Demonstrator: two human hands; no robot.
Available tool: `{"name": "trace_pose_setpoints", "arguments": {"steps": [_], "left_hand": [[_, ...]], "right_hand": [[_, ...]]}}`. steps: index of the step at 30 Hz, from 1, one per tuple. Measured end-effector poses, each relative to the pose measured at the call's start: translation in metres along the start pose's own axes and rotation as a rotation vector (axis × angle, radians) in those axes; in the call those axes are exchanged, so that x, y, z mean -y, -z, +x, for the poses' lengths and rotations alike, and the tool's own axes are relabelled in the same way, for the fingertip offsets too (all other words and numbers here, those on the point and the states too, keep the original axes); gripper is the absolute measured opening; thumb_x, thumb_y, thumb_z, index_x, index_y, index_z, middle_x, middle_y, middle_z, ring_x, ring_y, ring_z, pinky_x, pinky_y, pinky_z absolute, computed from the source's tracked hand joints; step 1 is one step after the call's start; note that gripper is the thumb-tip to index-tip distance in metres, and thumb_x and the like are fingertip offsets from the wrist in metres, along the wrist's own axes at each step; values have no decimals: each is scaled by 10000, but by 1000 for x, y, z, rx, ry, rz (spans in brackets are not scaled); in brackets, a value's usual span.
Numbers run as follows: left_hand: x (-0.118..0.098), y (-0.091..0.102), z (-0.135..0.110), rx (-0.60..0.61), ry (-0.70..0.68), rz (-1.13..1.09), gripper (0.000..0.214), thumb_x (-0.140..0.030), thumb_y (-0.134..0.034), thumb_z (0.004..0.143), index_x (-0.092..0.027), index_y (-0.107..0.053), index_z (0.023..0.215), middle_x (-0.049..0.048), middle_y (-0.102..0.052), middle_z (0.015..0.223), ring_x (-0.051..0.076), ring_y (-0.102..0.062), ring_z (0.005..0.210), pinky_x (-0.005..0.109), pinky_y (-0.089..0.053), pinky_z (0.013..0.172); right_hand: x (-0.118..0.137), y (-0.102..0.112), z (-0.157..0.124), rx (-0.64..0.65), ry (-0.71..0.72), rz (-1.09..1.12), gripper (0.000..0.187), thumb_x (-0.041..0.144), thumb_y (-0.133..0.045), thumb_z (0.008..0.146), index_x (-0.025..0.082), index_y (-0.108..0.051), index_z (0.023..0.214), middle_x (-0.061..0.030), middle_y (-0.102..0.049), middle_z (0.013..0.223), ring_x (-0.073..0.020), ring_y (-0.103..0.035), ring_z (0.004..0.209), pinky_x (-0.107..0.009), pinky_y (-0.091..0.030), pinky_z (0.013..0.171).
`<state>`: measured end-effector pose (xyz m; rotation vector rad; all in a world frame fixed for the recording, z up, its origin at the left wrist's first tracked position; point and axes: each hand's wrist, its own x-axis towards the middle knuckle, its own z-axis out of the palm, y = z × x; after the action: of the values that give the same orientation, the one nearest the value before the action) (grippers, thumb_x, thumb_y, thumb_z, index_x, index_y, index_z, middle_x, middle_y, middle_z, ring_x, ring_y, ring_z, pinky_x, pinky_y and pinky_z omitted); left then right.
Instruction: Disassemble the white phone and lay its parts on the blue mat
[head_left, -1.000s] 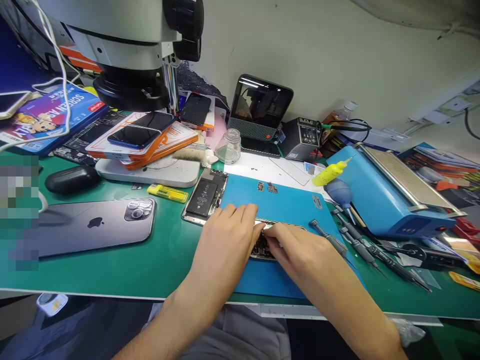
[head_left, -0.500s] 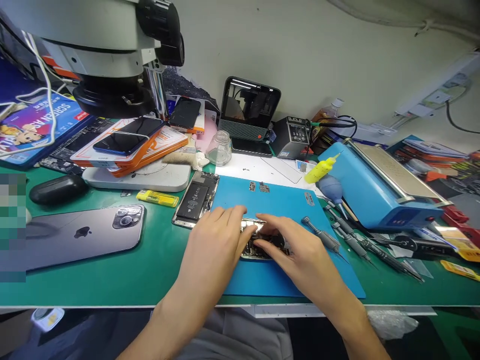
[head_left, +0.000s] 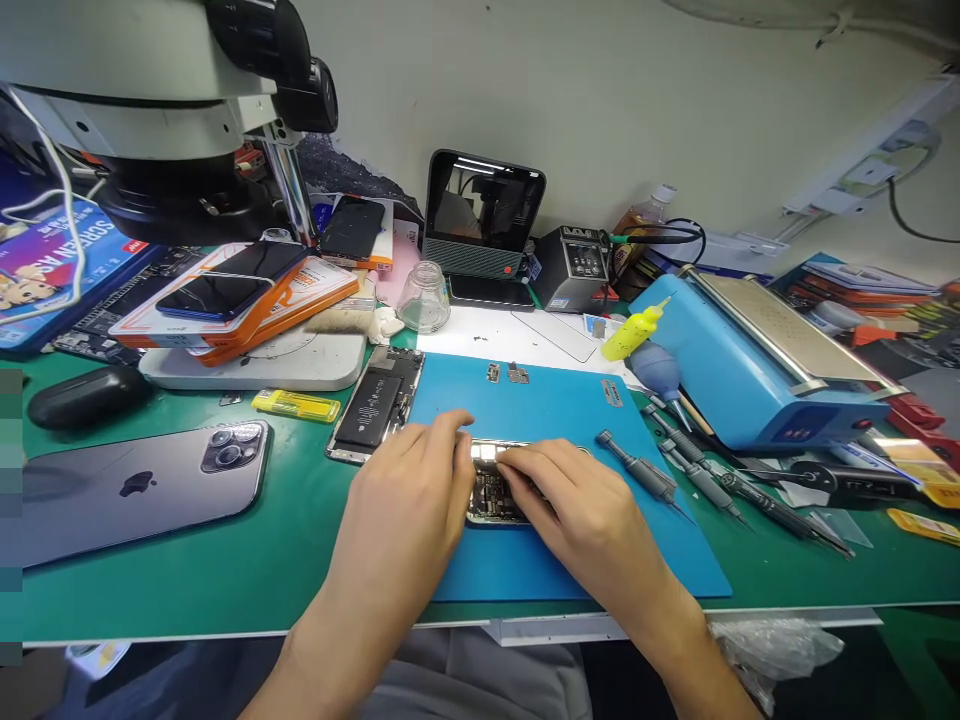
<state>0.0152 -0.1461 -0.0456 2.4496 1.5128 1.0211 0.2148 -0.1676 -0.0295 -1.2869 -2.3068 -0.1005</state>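
An opened phone (head_left: 491, 492) with bare circuitry lies on the blue mat (head_left: 555, 415). My left hand (head_left: 409, 500) rests on its left side, fingers curled over the frame and holding it. My right hand (head_left: 577, 510) lies over its right side, fingertips pressed together on a small part near the phone's top edge; what they pinch is too small to name. Most of the phone is hidden under both hands. Small metal parts (head_left: 506, 373) sit at the mat's far edge.
A second opened phone (head_left: 373, 405) lies left of the mat, a grey phone (head_left: 135, 485) face down further left. Screwdrivers (head_left: 690, 475) lie to the right by a blue machine (head_left: 750, 365). A microscope (head_left: 165, 100) overhangs the back left; a yellow bottle (head_left: 632, 335) and glass jar (head_left: 424, 298) stand behind.
The view has shifted so everything sits further left. My right fingertips moved from the middle of the phone up to its top edge, close to my left fingers.
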Motion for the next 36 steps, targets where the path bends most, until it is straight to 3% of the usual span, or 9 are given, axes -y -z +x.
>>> {"name": "trace_pose_setpoints", "arguments": {"steps": [9, 12, 14, 16, 18, 22, 26, 31, 36], "left_hand": [[2, 1, -1, 51, -37, 1, 268, -135, -485, 1126, -214, -565, 1369, 84, -802, 1056, 297, -774, 933, 428, -572, 826], [1, 3, -6, 55, -22, -23, 285, -211, -527, 1132, -215, -538, 1417, 89, -801, 1112, 301, -779, 1001, 442, -599, 864], [0, 5, -12, 85, -31, -47, 509, -368, -705, 1071, -206, -479, 1497, 113, -788, 1221, 331, -763, 1122, 466, -617, 924], [-1, 5, -19, 145, -58, -61, 930, -493, -929, 875, -210, -392, 1580, 147, -734, 1391, 381, -712, 1262, 515, -611, 1023], [-1, 4, -24, 183, -69, -63, 1151, -458, -1031, 745, -241, -323, 1626, 162, -660, 1524, 413, -659, 1360, 558, -580, 1106], [1, 1, -25, 152, 9, -110, 1004, -231, -937, 875, -302, -283, 1633, 148, -574, 1616, 376, -622, 1443, 512, -576, 1126], [4, 1, -26, 112, 60, -115, 826, -142, -814, 965, -332, -326, 1604, 121, -579, 1577, 352, -636, 1414, 485, -583, 1087], [4, 7, -31, 21, 82, 13, 502, -168, -692, 1044, -274, -459, 1476, 89, -673, 1268, 336, -720, 1127, 489, -587, 943], [-4, 15, -35, 3, 70, -24, 139, -315, -513, 1161, -268, -566, 1281, -3, -644, 957, 228, -714, 812, 343, -523, 703]], "right_hand": [[0, -3, -1, -25, -6, 30, 107, 151, -599, 1108, 186, -697, 1132, -49, -792, 969, -187, -722, 874, -333, -545, 812], [-4, -2, -1, -55, -59, 115, 121, 213, -608, 1115, 203, -689, 1203, -67, -801, 1078, -208, -741, 994, -358, -572, 888], [-9, -2, -3, -102, -121, 75, 223, 220, -574, 1126, 203, -663, 1330, -101, -792, 1248, -244, -732, 1172, -419, -570, 1016], [-13, -2, -5, -109, -147, -37, 296, 189, -522, 1130, 196, -639, 1402, -122, -776, 1338, -280, -714, 1265, -492, -549, 1098], [-16, -1, -10, -68, -151, -122, 303, 171, -498, 1124, 191, -649, 1386, -122, -791, 1301, -295, -737, 1221, -517, -565, 1078], [-12, 7, -21, -25, -176, -146, 277, 162, -489, 1118, 196, -664, 1330, -95, -806, 1186, -258, -770, 1079, -447, -609, 962], [-2, 21, -29, -25, -195, -115, 268, 169, -478, 1120, 218, -672, 1298, -67, -804, 1119, -229, -774, 996, -370, -621, 837], [5, 33, -35, -3, -318, 119, 251, 225, -481, 1130, 277, -721, 1181, -10, -798, 966, -178, -773, 827, -280, -620, 708], [4, 33, -34, 62, -487, 368, 258, 286, -491, 1130, 290, -748, 1137, 48, -713, 718, -145, -681, 577, -237, -541, 519]]}}
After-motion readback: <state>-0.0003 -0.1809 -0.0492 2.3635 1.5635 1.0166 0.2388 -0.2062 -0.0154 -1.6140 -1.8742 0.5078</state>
